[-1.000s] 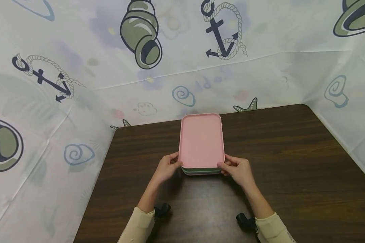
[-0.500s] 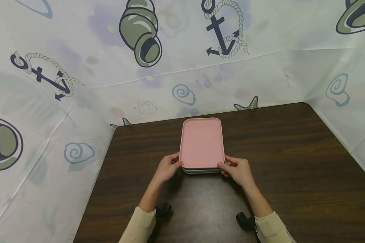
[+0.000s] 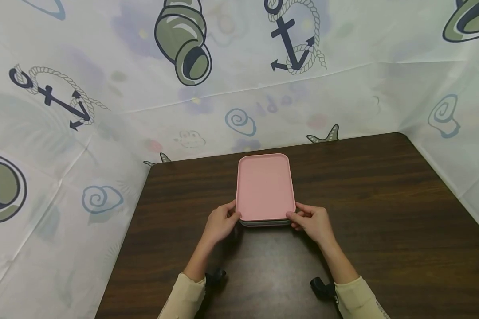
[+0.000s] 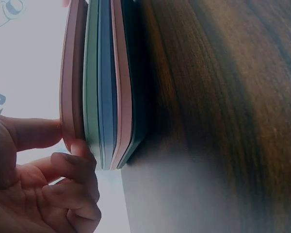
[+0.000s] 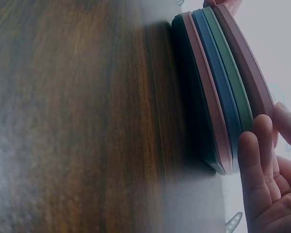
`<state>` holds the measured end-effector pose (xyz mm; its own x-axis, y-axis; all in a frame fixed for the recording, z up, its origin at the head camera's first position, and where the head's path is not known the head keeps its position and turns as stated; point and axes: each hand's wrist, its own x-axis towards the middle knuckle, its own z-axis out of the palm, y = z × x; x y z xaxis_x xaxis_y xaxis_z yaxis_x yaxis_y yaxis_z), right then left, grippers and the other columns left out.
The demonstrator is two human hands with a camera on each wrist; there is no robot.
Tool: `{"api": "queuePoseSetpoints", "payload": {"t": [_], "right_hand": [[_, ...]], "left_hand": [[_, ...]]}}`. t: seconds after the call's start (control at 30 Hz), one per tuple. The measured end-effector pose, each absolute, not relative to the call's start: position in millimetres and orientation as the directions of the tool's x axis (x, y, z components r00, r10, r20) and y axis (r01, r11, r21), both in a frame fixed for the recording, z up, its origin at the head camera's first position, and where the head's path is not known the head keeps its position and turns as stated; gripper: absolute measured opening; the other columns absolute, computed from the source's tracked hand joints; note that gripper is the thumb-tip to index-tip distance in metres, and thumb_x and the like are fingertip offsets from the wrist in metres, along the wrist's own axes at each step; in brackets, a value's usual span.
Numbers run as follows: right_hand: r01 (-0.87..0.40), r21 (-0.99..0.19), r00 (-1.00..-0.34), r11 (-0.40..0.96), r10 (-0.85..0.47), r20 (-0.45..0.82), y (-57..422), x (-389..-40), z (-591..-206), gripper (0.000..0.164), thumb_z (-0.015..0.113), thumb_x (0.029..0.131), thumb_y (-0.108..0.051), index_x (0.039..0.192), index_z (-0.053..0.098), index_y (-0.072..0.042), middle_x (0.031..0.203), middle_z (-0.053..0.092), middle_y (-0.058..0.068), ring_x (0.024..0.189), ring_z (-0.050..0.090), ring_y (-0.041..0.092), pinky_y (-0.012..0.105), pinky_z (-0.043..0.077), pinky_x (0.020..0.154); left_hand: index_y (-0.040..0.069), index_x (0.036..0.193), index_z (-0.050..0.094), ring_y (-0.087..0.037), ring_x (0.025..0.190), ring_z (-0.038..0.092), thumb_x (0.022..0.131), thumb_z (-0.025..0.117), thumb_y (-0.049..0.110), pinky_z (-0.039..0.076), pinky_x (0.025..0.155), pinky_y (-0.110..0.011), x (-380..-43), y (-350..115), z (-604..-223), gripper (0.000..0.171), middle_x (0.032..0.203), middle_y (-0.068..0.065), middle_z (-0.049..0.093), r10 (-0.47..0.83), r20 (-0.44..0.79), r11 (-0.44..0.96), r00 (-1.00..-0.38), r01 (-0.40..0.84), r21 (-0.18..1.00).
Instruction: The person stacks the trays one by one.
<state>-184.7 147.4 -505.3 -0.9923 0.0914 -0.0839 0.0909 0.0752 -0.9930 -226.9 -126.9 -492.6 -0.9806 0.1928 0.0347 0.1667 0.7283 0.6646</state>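
Observation:
A pink rectangular tray (image 3: 265,188) with a raised rim lies uppermost in a stack on the table. My left hand (image 3: 220,223) pinches its near left corner between thumb and fingers. At the near right corner, my right hand (image 3: 313,221) pinches the same tray. Below it, the left wrist view shows a green tray (image 4: 90,87), a blue tray (image 4: 105,92), a second pink tray (image 4: 124,102) and a dark tray (image 4: 139,92) at the bottom. A narrow dark gap shows between the top tray and the green one.
The brown wood-grain table (image 3: 363,212) extends to both sides of the stack. A pale patterned cloth (image 3: 239,79) hangs behind it and at the sides. Dark wrist devices (image 3: 322,289) sit below each hand near the cuffs.
The far end of the top pink tray has come down, and less of the stack shows beneath its near edge. Both hands keep their pinch on its corners.

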Motion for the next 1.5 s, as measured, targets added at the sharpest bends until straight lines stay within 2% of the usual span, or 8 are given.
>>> {"api": "queuePoseSetpoints", "payload": {"t": [0.17,0.43,0.6,0.93,1.3,1.5], "right_hand": [[0.089,-0.991,-0.992,0.100,0.094,-0.079,145,-180,-495,0.048,0.077,0.083,-0.004,0.123,0.059,0.016,0.073,0.069,0.016,0.060,0.069,0.026,0.037,0.057,0.058],[0.078,-0.990,-0.991,0.118,0.119,-0.064,146,-187,-521,0.051,0.082,0.080,-0.014,0.123,0.064,0.008,0.074,0.070,0.013,0.060,0.068,0.023,0.032,0.056,0.055],[0.071,-0.987,-0.991,0.141,0.119,-0.054,144,-187,-523,0.051,0.082,0.080,-0.013,0.123,0.064,0.008,0.073,0.070,0.012,0.059,0.068,0.021,0.031,0.056,0.055],[0.059,-0.980,-0.993,0.188,0.111,-0.039,141,-187,-523,0.051,0.082,0.080,-0.015,0.122,0.064,0.008,0.072,0.071,0.012,0.057,0.068,0.018,0.029,0.055,0.054],[0.063,-0.960,-0.992,0.272,0.126,-0.029,141,-186,-521,0.051,0.083,0.080,-0.017,0.122,0.065,0.006,0.070,0.070,0.007,0.057,0.067,0.018,0.027,0.053,0.054],[0.079,-0.959,-0.989,0.271,0.139,-0.043,142,-185,-522,0.053,0.083,0.080,-0.020,0.123,0.065,0.004,0.070,0.070,0.007,0.058,0.068,0.019,0.027,0.053,0.055]], "left_hand": [[0.005,0.135,0.059,-0.013,0.064,0.051,0.092,0.062,0.020,0.040,0.057,-0.032,-224,-127,-498,0.045,0.079,0.003,0.062,0.186,0.059,0.748,-0.981,0.180,0.639],[0.007,0.137,0.058,-0.015,0.067,0.048,0.094,0.058,0.019,0.039,0.061,-0.033,-220,-126,-501,0.045,0.082,0.001,0.058,0.155,0.062,0.766,-0.986,0.160,0.622],[0.005,0.137,0.057,-0.017,0.070,0.049,0.094,0.058,0.018,0.040,0.064,-0.034,-218,-127,-502,0.045,0.084,-0.001,0.059,0.148,0.063,0.760,-0.987,0.154,0.631],[0.004,0.138,0.056,-0.015,0.068,0.047,0.094,0.058,0.016,0.037,0.060,-0.032,-215,-129,-506,0.045,0.085,-0.001,0.057,0.130,0.065,0.724,-0.989,0.140,0.675],[0.002,0.138,0.055,-0.015,0.067,0.052,0.094,0.059,0.017,0.039,0.061,-0.033,-214,-128,-508,0.046,0.084,-0.002,0.060,0.127,0.051,0.691,-0.991,0.126,0.712],[0.000,0.138,0.054,-0.014,0.063,0.054,0.094,0.059,0.016,0.039,0.059,-0.032,-216,-129,-510,0.046,0.081,-0.002,0.061,0.145,0.040,0.651,-0.989,0.126,0.748]]}}
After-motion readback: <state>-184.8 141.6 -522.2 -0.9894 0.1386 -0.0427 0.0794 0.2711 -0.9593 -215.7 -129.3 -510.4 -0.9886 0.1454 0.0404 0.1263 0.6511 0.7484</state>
